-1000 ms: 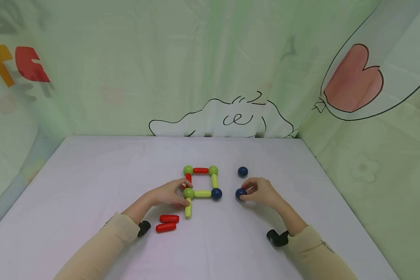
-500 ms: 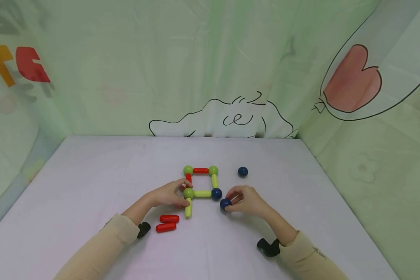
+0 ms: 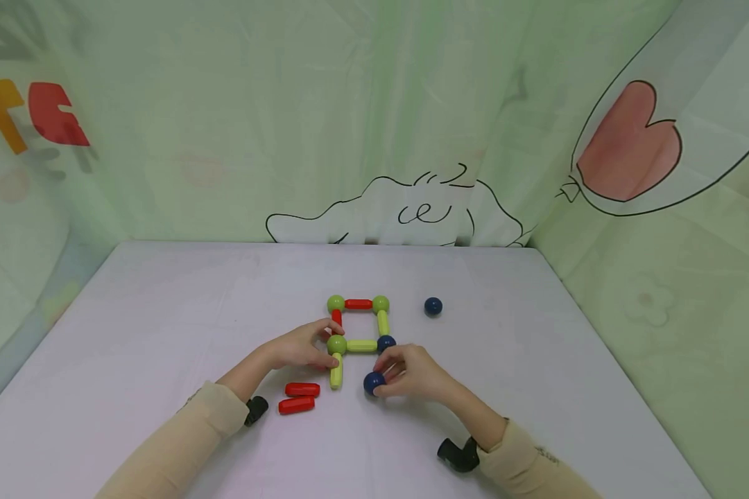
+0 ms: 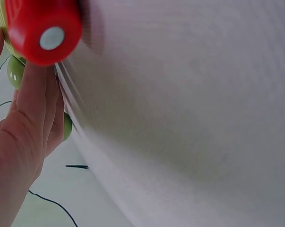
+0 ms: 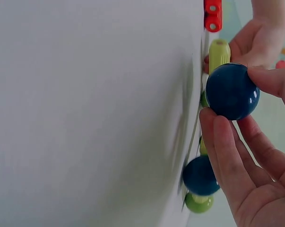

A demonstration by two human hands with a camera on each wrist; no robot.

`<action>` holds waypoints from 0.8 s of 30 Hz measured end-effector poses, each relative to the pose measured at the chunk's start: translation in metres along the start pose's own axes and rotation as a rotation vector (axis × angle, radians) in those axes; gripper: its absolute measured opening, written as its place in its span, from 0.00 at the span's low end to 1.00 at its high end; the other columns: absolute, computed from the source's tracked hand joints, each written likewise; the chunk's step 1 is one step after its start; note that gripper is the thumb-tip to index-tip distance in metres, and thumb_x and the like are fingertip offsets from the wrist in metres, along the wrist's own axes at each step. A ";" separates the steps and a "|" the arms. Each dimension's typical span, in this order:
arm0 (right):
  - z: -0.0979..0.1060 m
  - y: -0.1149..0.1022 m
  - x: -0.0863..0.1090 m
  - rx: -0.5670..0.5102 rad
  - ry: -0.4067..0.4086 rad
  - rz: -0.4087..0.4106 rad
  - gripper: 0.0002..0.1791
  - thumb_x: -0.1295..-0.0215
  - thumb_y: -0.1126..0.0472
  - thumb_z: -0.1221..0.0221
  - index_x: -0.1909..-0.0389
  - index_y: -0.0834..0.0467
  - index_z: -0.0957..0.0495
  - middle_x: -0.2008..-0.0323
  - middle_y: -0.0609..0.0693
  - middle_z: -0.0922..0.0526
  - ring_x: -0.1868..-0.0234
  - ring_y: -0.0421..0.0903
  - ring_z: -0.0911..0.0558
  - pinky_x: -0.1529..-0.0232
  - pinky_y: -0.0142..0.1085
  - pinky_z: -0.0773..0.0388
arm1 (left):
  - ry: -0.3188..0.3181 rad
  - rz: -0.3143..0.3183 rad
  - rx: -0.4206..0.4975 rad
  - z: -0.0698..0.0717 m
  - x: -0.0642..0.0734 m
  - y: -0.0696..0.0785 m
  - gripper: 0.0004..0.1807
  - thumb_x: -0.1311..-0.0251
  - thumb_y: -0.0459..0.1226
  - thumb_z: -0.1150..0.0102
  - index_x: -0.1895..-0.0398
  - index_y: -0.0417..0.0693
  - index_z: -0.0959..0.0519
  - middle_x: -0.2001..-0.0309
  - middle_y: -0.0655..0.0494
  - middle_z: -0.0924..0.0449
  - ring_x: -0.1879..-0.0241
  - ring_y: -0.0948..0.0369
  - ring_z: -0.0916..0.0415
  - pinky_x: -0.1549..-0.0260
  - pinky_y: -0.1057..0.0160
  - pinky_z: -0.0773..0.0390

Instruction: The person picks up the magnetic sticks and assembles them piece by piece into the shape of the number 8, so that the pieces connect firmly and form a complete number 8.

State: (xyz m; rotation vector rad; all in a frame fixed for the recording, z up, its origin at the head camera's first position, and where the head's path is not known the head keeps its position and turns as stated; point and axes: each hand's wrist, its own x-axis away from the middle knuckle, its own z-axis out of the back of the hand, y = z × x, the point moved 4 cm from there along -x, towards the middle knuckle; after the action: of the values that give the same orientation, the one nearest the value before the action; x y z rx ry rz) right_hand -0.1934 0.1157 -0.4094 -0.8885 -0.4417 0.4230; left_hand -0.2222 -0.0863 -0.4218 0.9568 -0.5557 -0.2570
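My right hand [image 3: 418, 374] pinches a blue ball [image 3: 374, 383] between thumb and fingers, just in front of the square. In the right wrist view this blue ball [image 5: 231, 91] shows large at the fingertips. My left hand [image 3: 299, 345] holds the square's near-left green ball [image 3: 336, 344], with its thumb by a yellow-green rod [image 3: 336, 374] that points toward me. Red and yellow-green rods form the square's sides. Its other corners are a far-left green ball [image 3: 336, 303], a far-right green ball [image 3: 381, 303] and a near-right blue ball [image 3: 385, 344], partly behind my right fingers.
Two red rods [image 3: 299, 397] lie side by side near my left wrist. Another blue ball [image 3: 433, 306] rests on the white tabletop [image 3: 225, 291], right of the square. A printed curtain [image 3: 237, 138] stands behind the table's far edge.
My right hand has carried its blue ball left and toward me, from right of the square to in front of it. The left hand and the square have stayed still.
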 end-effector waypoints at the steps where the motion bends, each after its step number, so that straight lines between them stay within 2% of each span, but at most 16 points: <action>1: -0.003 -0.001 0.000 -0.004 -0.010 0.000 0.15 0.56 0.64 0.30 0.67 0.61 0.23 0.68 0.48 0.22 0.67 0.43 0.21 0.66 0.31 0.22 | 0.003 0.000 0.001 0.000 0.000 0.000 0.24 0.50 0.36 0.34 0.49 0.54 0.31 0.50 0.50 0.32 0.53 0.54 0.34 0.59 0.58 0.29; 9: -0.019 -0.013 -0.003 -0.014 -0.082 0.018 0.14 0.55 0.65 0.30 0.67 0.61 0.22 0.69 0.47 0.21 0.68 0.43 0.21 0.67 0.31 0.22 | 0.012 0.003 0.013 0.000 0.000 0.000 0.25 0.50 0.36 0.35 0.48 0.54 0.31 0.48 0.50 0.32 0.49 0.53 0.36 0.54 0.52 0.31; 19: -0.036 -0.026 -0.007 -0.027 -0.128 0.078 0.12 0.56 0.68 0.31 0.69 0.61 0.22 0.70 0.47 0.20 0.69 0.43 0.21 0.67 0.30 0.22 | 0.006 -0.012 0.016 0.001 0.002 0.002 0.24 0.50 0.35 0.34 0.49 0.52 0.31 0.49 0.48 0.32 0.50 0.52 0.35 0.56 0.54 0.30; 24: -0.042 -0.031 -0.009 -0.006 -0.115 0.097 0.13 0.57 0.69 0.31 0.68 0.61 0.21 0.70 0.47 0.20 0.69 0.43 0.20 0.68 0.28 0.23 | 0.009 -0.014 0.019 0.001 0.001 0.002 0.24 0.50 0.35 0.34 0.50 0.52 0.31 0.49 0.48 0.32 0.51 0.52 0.34 0.58 0.55 0.30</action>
State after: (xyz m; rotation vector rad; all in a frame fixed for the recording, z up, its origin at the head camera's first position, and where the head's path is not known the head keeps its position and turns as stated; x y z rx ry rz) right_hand -0.1731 0.0666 -0.4089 -0.8965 -0.5070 0.5645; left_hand -0.2222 -0.0866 -0.4195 0.9799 -0.5441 -0.2605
